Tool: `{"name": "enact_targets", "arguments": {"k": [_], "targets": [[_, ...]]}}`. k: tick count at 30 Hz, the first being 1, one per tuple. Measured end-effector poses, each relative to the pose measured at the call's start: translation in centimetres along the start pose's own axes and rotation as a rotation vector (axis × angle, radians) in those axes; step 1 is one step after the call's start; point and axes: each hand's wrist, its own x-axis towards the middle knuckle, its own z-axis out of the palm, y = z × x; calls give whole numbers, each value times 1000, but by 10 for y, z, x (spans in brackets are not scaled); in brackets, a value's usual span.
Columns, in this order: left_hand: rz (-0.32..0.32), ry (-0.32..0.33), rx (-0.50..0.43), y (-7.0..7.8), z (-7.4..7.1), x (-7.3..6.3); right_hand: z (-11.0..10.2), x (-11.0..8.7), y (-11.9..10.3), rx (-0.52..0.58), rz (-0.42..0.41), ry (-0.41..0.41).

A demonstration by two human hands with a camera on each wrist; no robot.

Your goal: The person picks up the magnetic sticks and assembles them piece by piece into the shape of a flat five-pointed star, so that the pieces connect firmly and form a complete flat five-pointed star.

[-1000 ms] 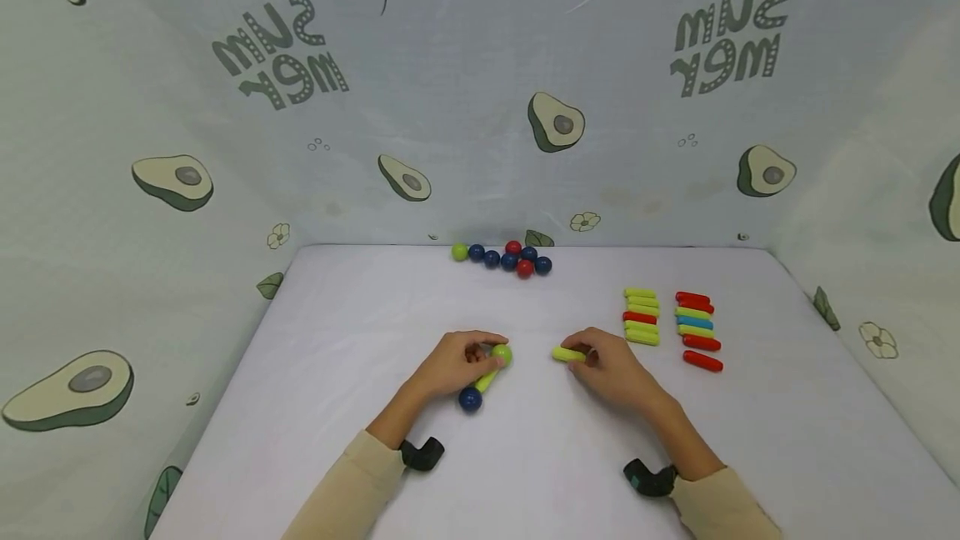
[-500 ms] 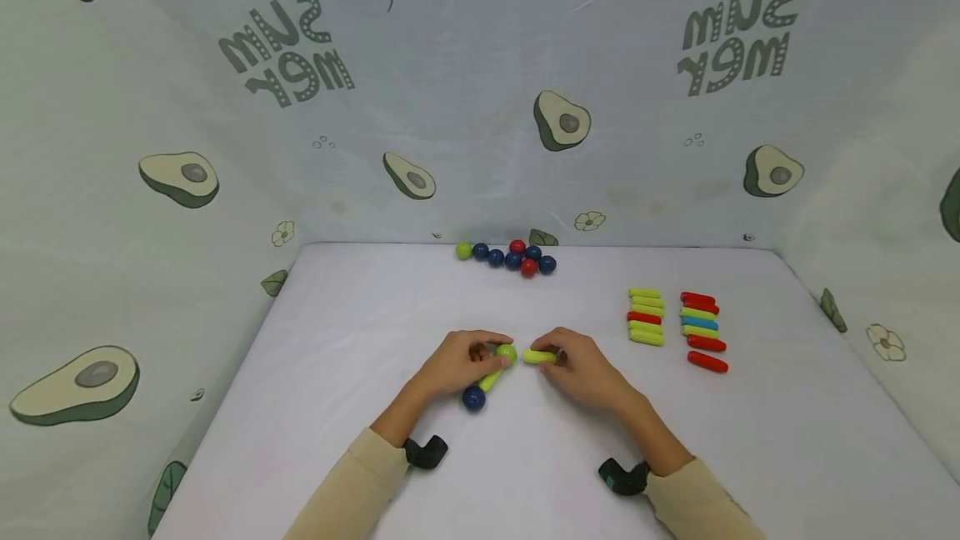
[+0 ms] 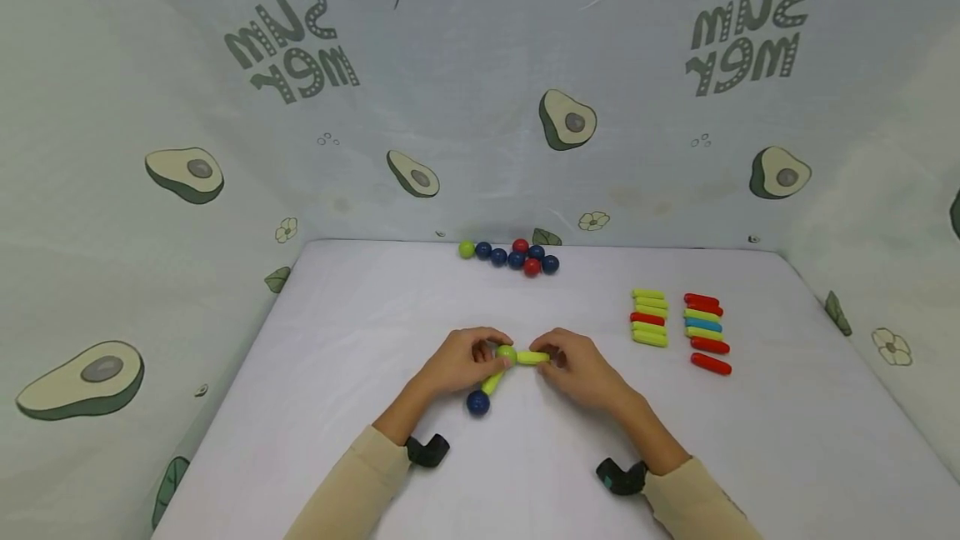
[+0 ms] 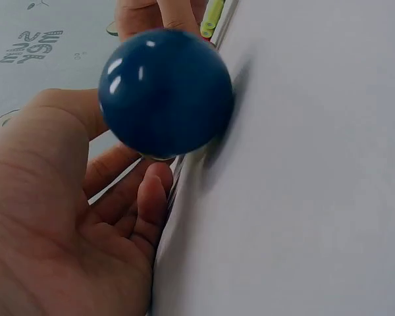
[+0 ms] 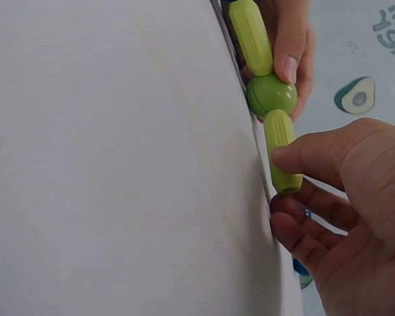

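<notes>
My left hand (image 3: pixel 461 362) pinches a green ball (image 5: pixel 273 94) between thumb and fingers. From that ball a yellow-green ribbed stick (image 5: pixel 251 39) runs to a dark blue ball (image 4: pixel 166 92), which looms large in the left wrist view. My right hand (image 3: pixel 581 367) pinches a second yellow-green stick (image 5: pixel 281 141), its far end against the green ball. Whether it sits inside a hole in the ball cannot be made out. The two sticks meet the ball at different sides, forming a bent shape just over the white table (image 3: pixel 420 298).
At the table's back edge lies a cluster of blue balls (image 3: pixel 516 260), red balls (image 3: pixel 532 267) and one green ball (image 3: pixel 467 250). To the right, a column of yellow-green and red sticks (image 3: pixel 648 319) lies beside another column of red, yellow-green and blue sticks (image 3: pixel 705 323).
My right hand has moved left, bringing its yellow-green stick up against the green ball. The left hand has stayed nearly in place, keeping its hold on the ball.
</notes>
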Motion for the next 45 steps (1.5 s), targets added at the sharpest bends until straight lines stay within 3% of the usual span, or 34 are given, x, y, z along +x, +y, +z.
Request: {"name": "enact_targets", "arguments": {"k": [10, 18, 22, 29, 33, 39, 45], "targets": [[-47, 56, 46, -1, 6, 3, 4, 8, -4, 56, -94, 24], [-8, 74, 114, 2, 9, 6, 6, 17, -8, 99, -138, 3], [-2, 68, 103, 2, 10, 6, -2, 28, 1, 121, -82, -7], [0, 16, 103, -1, 8, 5, -28, 66, 27, 105, 87, 144], [2, -3, 104, -5, 7, 3, -39, 88, 37, 89, 155, 185], [26, -4, 94, -9, 7, 4, -52, 111, 44, 68, 223, 210], [32, -18, 83, -10, 6, 5, -51, 121, 54, 15, 260, 183]]}}
